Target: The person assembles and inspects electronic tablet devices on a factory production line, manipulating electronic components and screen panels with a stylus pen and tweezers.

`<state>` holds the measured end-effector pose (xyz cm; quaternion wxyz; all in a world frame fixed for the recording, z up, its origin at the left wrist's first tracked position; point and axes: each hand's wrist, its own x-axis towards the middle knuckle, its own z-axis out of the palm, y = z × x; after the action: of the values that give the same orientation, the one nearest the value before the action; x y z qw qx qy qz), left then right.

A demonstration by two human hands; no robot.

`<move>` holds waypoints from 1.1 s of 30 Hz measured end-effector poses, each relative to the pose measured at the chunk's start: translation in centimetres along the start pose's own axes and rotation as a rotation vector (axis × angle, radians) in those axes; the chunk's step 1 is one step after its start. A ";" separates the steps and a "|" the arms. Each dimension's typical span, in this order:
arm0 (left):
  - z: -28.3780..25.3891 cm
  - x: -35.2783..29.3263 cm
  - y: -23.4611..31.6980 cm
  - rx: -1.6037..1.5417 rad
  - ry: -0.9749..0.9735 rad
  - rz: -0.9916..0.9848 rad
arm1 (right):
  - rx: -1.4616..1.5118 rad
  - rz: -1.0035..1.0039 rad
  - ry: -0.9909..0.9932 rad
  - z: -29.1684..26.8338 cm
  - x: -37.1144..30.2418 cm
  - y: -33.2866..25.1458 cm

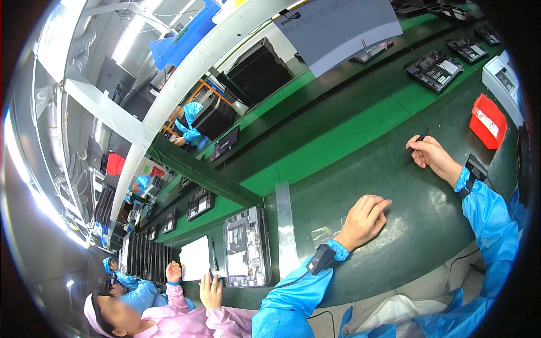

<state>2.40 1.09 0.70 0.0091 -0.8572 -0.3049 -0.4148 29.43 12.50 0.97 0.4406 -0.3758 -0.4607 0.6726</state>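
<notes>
My right hand (433, 158) is closed around a slim black pen-like tool (422, 135), held above the dark green bench (315, 197). Its exact kind is too small to tell. Left of it and nearer to me, my left hand (363, 221) rests low over the bench, palm down, fingers stretched loosely to the right. I see nothing in that hand. Both wrists carry black strapped devices over blue sleeves. An opened laptop base (246, 248) with bare inner parts lies left of my left hand, beyond a clear strip (286, 231) on the bench.
A red bin (488, 121) and a pale box-like device (501, 84) stand at the right. Another opened laptop (434, 70) sits on the far line. A co-worker in pink (186, 318) works at the left, beside a white sheet (195, 258) and a row of black panels (147, 256).
</notes>
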 end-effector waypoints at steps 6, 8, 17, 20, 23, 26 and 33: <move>0.2 -0.1 -0.3 -0.038 -0.022 0.025 | -0.013 -0.005 -0.020 -0.2 0.4 0.0; 0.0 -0.1 -0.2 -0.024 -0.045 0.044 | -0.011 -0.006 -0.023 0.0 0.5 -0.2; -0.8 0.1 0.2 -0.100 -0.087 -0.007 | -0.003 -0.001 -0.023 -0.1 0.5 -0.1; -1.0 0.5 0.5 -0.118 -0.072 0.011 | -0.014 -0.011 -0.035 -0.4 0.3 0.1; -0.1 -0.3 -0.2 -0.066 -0.037 0.027 | -0.012 -0.021 -0.044 -0.1 0.3 -0.1; 0.4 -0.5 -0.6 -0.075 -0.014 0.020 | -0.009 -0.003 -0.030 -0.2 0.4 -0.1; -0.2 0.4 -0.1 -0.038 -0.052 0.083 | -0.011 -0.002 -0.023 -0.2 0.2 -0.1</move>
<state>2.39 1.30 1.14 0.0022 -0.8796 -0.2612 -0.3976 29.60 12.82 1.00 0.4339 -0.3701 -0.4696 0.6740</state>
